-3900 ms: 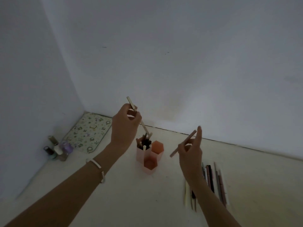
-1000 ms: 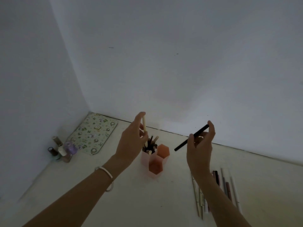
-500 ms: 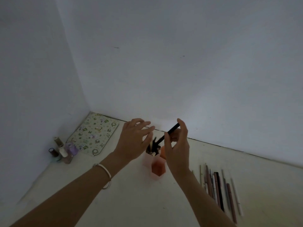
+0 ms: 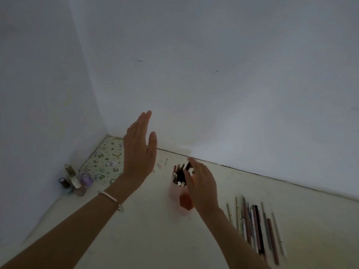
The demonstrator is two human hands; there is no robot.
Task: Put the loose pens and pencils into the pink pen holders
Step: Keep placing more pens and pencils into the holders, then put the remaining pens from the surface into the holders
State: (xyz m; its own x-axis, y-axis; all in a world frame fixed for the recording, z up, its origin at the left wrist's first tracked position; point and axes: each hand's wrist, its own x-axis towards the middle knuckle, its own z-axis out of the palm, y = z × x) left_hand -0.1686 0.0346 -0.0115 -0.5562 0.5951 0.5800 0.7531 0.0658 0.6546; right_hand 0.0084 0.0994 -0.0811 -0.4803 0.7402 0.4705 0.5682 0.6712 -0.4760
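The pink hexagonal pen holders (image 4: 174, 193) stand in the middle of the pale table. The back cell is packed with several pens and pencils (image 4: 179, 174); the front cell looks empty. My right hand (image 4: 202, 188) hovers over the holders, its fingertips on a black pen (image 4: 188, 166) whose lower end is inside the back cell. My left hand (image 4: 138, 150) is raised to the left of the holders, flat, fingers straight, holding nothing. A row of several loose pens and pencils (image 4: 256, 228) lies on the table to the right.
A floral patterned mat (image 4: 104, 160) lies in the back left corner. Several small bottles (image 4: 74, 181) stand by the left wall. White walls close off the back and left. The table (image 4: 155, 239) stretches toward me.
My right hand has lowered the black pen into the back cell of the holders. My left hand has let go of its light pencil, lifted up and opened flat.
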